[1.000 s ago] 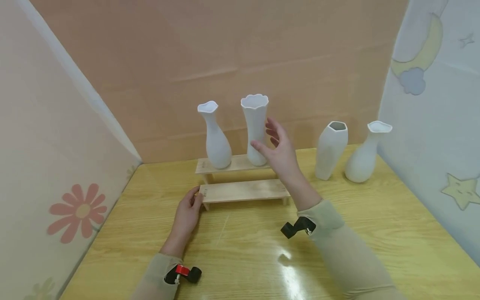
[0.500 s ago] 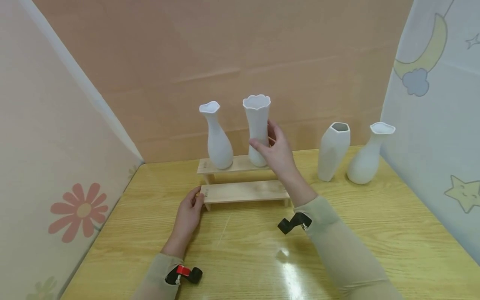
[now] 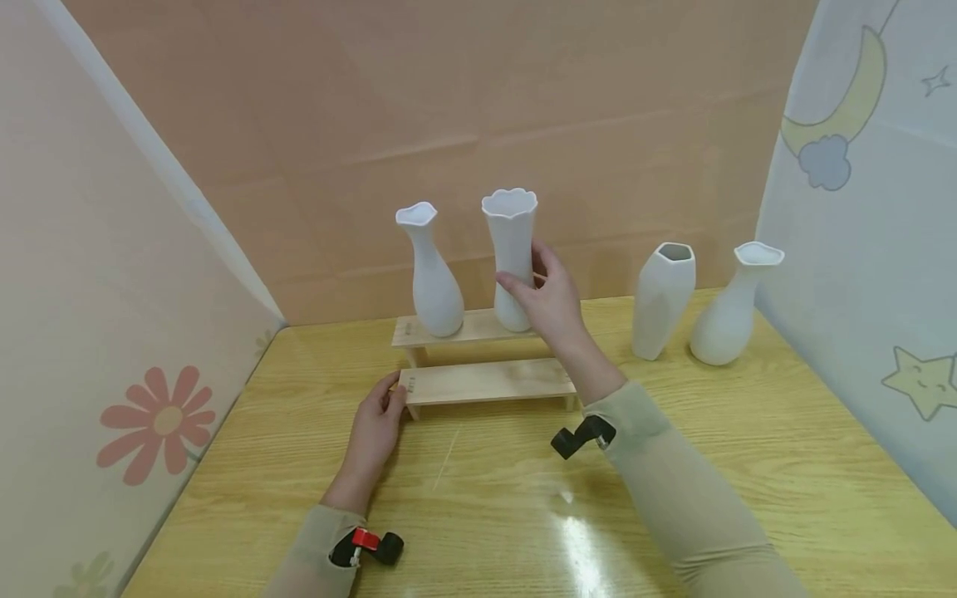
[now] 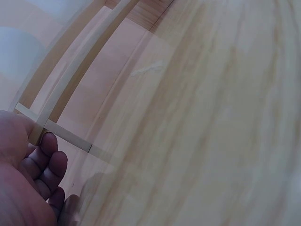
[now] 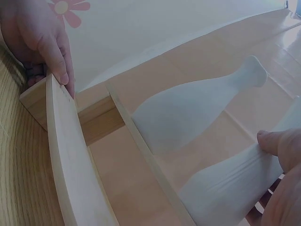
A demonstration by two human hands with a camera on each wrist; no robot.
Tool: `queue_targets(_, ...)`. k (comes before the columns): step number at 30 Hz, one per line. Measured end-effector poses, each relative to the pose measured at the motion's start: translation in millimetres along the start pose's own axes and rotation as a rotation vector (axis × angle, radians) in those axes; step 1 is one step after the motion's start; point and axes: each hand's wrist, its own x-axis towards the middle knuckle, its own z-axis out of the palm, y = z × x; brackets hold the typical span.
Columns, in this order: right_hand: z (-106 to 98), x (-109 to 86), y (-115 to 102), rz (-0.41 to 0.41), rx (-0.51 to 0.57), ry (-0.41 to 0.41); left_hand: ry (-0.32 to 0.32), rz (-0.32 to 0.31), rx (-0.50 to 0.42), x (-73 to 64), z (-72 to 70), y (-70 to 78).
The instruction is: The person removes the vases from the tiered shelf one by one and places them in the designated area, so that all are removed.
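Note:
On the upper step of a two-tier wooden stand [image 3: 486,381] stand two white vases. My right hand [image 3: 552,303] grips the scallop-rimmed vase [image 3: 512,237], thumb on its front and fingers curled behind it; the right wrist view shows its ribbed lower body. To its left is a slim-necked vase [image 3: 437,291] with a wavy rim, upright on the same step. My left hand [image 3: 375,419] holds the left end of the lower step, its thumb on the board's end and fingers bent underneath, as the left wrist view [image 4: 42,165] and right wrist view show.
Right of the stand, on the wood-grain table [image 3: 478,531], are a faceted vase [image 3: 661,303] and another slim-necked vase [image 3: 723,324]. A brown cloth backdrop [image 3: 449,100] rises behind, with printed panels at the left [image 3: 112,249] and right [image 3: 860,249].
My right hand has closed in on the scallop-rimmed vase, its fingers going from spread beside it to wrapped round it. The left hand stays at the stand's end.

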Motion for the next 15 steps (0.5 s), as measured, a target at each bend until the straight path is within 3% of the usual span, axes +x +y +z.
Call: queue_targets(15,-13,-15.0,-10,-0.005,0.032,0.024,-0.008,-0.002,-0.007,0.8,0.3,0.3)
